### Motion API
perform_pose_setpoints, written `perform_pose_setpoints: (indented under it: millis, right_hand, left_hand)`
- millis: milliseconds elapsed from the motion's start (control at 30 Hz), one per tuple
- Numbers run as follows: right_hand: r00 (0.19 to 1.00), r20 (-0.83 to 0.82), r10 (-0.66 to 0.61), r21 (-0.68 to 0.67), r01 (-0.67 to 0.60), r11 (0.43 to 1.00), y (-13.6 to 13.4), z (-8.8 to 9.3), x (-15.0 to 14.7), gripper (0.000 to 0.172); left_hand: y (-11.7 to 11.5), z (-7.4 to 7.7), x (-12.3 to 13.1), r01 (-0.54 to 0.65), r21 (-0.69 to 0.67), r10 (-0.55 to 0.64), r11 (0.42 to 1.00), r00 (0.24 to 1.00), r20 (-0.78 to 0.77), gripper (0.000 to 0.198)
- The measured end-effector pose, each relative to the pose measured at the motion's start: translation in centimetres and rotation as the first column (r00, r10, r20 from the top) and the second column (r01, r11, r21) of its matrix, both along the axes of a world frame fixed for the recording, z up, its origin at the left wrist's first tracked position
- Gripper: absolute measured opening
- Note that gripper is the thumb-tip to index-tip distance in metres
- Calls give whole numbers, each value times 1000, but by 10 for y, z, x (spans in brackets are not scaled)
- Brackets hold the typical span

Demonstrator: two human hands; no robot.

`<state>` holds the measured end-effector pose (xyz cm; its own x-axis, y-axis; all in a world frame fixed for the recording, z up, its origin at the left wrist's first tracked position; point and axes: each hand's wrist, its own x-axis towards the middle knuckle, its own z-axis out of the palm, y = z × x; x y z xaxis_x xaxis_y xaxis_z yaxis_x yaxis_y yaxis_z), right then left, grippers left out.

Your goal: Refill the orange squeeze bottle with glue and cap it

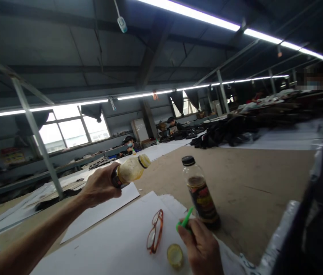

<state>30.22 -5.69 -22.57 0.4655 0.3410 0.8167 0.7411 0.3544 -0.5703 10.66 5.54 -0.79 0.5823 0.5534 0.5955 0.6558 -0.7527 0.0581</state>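
My left hand (101, 185) is closed around a clear plastic bottle (130, 170) coated inside with a yellowish film. The bottle lies tipped nearly sideways, its mouth pointing right and slightly up. Low on the right, my right hand (200, 244) pinches a small green pointed nozzle cap (187, 217). Just beyond that hand stands a capped bottle (203, 194) of dark liquid with a black lid. A round yellowish lid or ring (175, 256) lies on the white paper (115, 244) left of my right hand. Beside it rest brown-framed eyeglasses (155, 231).
The wide brown table (244, 172) carries white sheets and a heap of black cloth (224, 130) farther back. Two people (174, 126) sit across the room by the windows, and another person is at the far right. A metal post (37, 133) rises on the left.
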Motion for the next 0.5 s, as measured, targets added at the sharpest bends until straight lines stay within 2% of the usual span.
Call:
perform_pose_setpoints:
  millis: [100, 267, 400, 500]
  right_hand:
    - [999, -11, -30, 17, 30, 999, 6, -6, -2, 25]
    - [998, -53, -33, 58, 36, 998, 12, -12, -6, 29]
    - [997, -78, -13, 60, 18, 998, 10, -9, -7, 28]
    - [996, -91, 10, 51, -5, 999, 7, -6, -8, 26]
  left_hand:
    - [1, 14, 26, 18, -34, -22, 999, 995, -100, 39]
    - [8, 44, 68, 46, 8, -43, 999, 982, -185, 42]
    - [20, 61, 91, 95, -9, -95, 995, 980, -176, 42]
    - [25, 63, 97, 174, -102, -186, 979, 975, -124, 45]
